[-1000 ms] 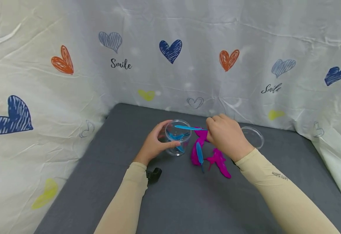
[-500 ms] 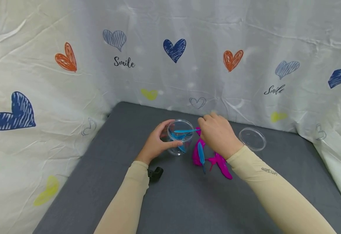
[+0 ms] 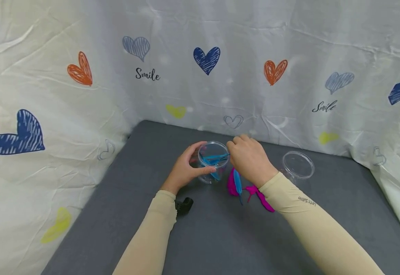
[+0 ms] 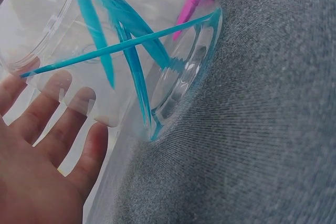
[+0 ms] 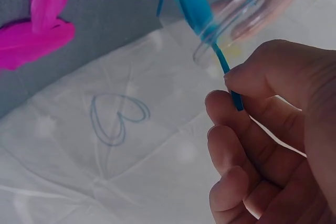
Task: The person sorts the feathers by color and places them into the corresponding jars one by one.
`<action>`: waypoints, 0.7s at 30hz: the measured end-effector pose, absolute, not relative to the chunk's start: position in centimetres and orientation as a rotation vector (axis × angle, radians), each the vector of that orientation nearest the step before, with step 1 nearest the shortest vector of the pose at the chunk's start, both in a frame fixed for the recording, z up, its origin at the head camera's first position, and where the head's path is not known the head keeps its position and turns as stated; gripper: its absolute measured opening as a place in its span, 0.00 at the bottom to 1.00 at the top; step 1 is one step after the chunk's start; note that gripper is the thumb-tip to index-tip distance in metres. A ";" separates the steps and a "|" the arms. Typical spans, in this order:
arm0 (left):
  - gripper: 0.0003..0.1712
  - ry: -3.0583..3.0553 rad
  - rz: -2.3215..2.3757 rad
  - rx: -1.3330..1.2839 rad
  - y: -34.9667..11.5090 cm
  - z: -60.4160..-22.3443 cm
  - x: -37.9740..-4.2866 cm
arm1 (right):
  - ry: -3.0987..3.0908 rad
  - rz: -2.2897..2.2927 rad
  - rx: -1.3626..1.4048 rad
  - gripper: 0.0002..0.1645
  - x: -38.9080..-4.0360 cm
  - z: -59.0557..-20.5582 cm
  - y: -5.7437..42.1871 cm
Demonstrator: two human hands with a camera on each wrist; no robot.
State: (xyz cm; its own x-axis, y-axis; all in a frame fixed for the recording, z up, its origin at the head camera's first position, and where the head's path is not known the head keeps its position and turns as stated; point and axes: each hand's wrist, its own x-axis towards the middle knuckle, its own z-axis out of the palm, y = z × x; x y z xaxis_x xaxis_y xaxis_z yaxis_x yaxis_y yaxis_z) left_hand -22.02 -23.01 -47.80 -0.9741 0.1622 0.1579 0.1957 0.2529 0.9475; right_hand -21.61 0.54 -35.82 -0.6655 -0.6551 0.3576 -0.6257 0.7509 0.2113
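Observation:
My left hand [image 3: 183, 172] grips a clear plastic jar [image 3: 211, 142] from its left side, thumb across the front. Several blue feathers [image 4: 134, 19] lie crisscross inside it, seen through the wall. At the jar's right rim, my right hand [image 3: 249, 158] pinches the quill of a blue feather [image 5: 195, 11] between thumb and forefinger; the vane reaches into the jar. On the table, partly hidden below the right hand, are pink feathers [image 3: 232, 185] with another blue feather [image 3: 237, 181] on top.
A round clear lid [image 3: 312, 168] lies on the grey table [image 3: 213, 240] to the right of the right hand. A black device [image 3: 184, 206] sits at the left wrist. White curtain [image 3: 241, 91] with printed hearts stands behind and at the sides.
My right hand has moved left toward the jar, bringing the pinched blue feather from above the opening down into it. The left hand keeps its grip on the jar.

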 end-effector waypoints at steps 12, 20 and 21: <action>0.52 -2.484 -1.866 -0.341 -22.6 -48.0 -21.9 | -2.514 -0.059 0.977 0.03 -21.2 -36.9 0.5; 0.52 -2.477 -1.845 -0.335 -22.8 -47.6 -21.8 | -2.517 -0.002 0.943 0.03 -21.2 -36.5 1.2; 0.52 -2.478 -1.843 -0.330 -22.8 -47.6 -21.8 | -2.520 0.003 0.941 0.03 -21.2 -36.6 1.3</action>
State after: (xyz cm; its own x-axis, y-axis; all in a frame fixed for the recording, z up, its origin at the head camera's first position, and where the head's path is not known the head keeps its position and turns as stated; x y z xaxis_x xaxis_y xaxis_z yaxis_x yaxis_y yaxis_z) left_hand -21.78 -22.84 -47.62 -0.9768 0.1486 0.1543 0.1905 0.2733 0.9429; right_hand -21.22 1.27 -36.57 -0.6676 -0.6219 0.4094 -0.6228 0.7677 0.1508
